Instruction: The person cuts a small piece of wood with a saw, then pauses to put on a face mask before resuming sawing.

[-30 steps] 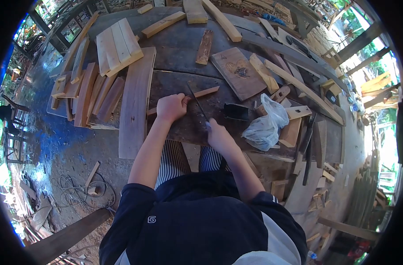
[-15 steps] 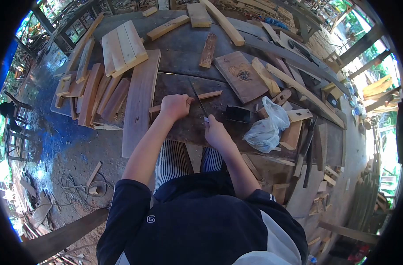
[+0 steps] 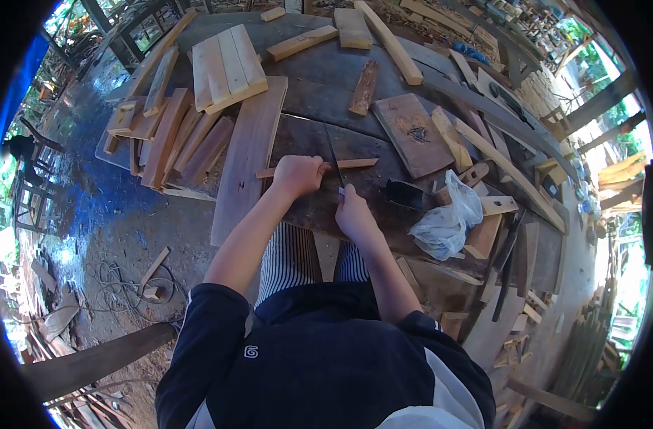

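Observation:
My left hand (image 3: 298,176) is closed around a narrow wooden strip (image 3: 358,164), pressing it on the dark tabletop near the front edge. One end of the strip sticks out on each side of the fist. In my right hand (image 3: 355,213) is the handle end of a long, thin, dark file (image 3: 333,149), fingers wrapped round it. The blade points away from me and crosses the strip just right of my left fist; whether it touches the wood is hard to tell. Close by on the right sits a small black box-like object (image 3: 403,194).
Left of my hands lies a wide board (image 3: 249,143), with stacked wood pieces (image 3: 190,146) beyond. To the right are a clear plastic bag (image 3: 451,222), a wooden plane (image 3: 499,206) and a flat board with nails (image 3: 406,146). The worktable (image 3: 305,104) holds more offcuts.
The whole view has shifted, so the table and hands sit farther right in the picture. Both hands keep their grip on strip and file; the file stays across the strip.

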`<state>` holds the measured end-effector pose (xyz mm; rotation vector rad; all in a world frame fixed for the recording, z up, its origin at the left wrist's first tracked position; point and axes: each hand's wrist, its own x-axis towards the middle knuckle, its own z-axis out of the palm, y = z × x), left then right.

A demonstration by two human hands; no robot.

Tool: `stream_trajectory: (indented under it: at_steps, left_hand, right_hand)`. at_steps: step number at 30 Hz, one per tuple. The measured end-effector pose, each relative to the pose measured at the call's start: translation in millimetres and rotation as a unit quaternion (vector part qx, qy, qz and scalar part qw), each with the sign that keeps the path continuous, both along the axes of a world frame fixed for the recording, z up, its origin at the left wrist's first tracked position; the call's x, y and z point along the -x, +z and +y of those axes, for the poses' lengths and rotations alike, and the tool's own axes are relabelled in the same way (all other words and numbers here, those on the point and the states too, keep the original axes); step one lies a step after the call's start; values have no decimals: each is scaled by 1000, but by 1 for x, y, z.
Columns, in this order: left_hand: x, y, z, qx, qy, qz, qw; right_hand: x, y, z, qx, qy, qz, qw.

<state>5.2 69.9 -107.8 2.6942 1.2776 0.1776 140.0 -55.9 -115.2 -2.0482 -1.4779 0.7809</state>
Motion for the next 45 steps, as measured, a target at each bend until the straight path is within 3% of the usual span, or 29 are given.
stream_trajectory:
  at_steps: [9, 16, 24, 33, 41, 45]
  left_hand:
    - [-2, -2, -4, -2, -22, 3, 1000]
    - [-5, 1, -7, -1, -22, 26, 999]
    - [-7, 3, -8, -7, -2, 30, 1000]
    - [-10, 4, -6, 1, 19, 18, 1000]
    - [-12, 5, -4, 10, 46, 2, 999]
    - [-10, 2, -3, 0, 22, -3, 1000]
  right_hand:
    - [-21, 0, -78, 57, 15, 13, 998]
    - [-11, 1, -22, -22, 15, 33, 999]
    - [-17, -5, -57, 6, 11, 30, 999]
    - [-18, -2, 3, 41, 18, 16, 999]
    - [-22, -1, -64, 48, 9, 43, 998]
    - [-22, 14, -56, 77, 13, 34, 996]
